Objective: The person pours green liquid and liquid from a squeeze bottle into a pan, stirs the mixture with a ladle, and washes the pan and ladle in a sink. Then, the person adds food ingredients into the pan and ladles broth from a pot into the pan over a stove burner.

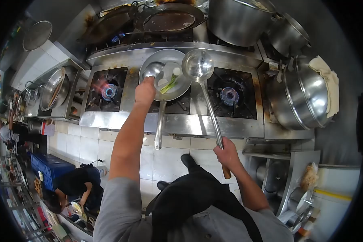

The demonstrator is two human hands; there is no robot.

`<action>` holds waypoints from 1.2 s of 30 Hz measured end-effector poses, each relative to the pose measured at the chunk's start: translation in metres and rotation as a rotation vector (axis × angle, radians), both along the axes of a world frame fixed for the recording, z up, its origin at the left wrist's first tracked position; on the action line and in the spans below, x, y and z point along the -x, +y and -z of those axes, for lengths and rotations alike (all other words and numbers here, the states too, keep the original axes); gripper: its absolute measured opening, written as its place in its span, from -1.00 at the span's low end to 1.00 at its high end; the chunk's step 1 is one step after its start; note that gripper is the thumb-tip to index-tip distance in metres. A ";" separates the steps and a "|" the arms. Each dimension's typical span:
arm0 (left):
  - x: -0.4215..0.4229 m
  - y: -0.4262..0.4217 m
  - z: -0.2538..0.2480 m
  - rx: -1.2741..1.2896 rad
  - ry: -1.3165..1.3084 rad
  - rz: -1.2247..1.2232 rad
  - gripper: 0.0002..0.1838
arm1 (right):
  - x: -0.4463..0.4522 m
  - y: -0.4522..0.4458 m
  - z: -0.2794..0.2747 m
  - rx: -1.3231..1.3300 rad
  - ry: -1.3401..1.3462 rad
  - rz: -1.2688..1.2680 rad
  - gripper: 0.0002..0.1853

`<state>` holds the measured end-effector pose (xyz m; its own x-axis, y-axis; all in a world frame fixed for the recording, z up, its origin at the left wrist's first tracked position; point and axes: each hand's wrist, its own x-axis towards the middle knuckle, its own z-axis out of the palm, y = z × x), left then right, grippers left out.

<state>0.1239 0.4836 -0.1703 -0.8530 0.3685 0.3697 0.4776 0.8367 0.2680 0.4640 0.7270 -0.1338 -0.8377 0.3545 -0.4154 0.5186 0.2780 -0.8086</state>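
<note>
My left hand (146, 89) is closed on a small metal bowl (154, 68), tipped over the left side of a grey frying pan (180, 89). Green scallion pieces (170, 84) and some whitish pieces lie in the pan, which rests on the middle burner with its handle pointing toward me. My right hand (228, 154) grips a long ladle (212, 111) low on its shaft, above the wooden end. The ladle's round bowl is at the pan's right rim; whether it touches the rim I cannot tell.
Lit burners flank the pan, one on the left (109, 92) and one on the right (230, 97). A large stockpot (240, 24) stands behind. Stacked steel bowls (298, 94) with a cloth sit right. Another person (74, 187) works at lower left.
</note>
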 end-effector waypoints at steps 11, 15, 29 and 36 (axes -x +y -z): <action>-0.033 -0.055 -0.028 -0.511 -0.035 -0.276 -0.74 | 0.039 -0.010 -0.015 0.111 0.034 -0.040 -0.90; -0.041 -0.061 -0.030 -0.660 -0.096 -0.294 -0.72 | 0.038 -0.022 -0.019 0.173 0.022 0.005 -0.90; -0.177 -0.161 -0.004 -1.171 -0.161 -0.463 -0.70 | 0.052 -0.011 -0.046 -0.843 0.025 -0.392 -0.78; -0.342 -0.278 0.031 -1.724 -0.197 -0.821 -0.86 | 0.077 0.004 0.008 -0.257 0.220 -0.118 -0.68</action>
<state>0.4656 0.2057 -0.2015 -0.6706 -0.6917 -0.2682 0.0261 -0.3832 0.9233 0.3869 0.7314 -0.1420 -0.9386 0.3196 -0.1300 0.2917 0.5341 -0.7935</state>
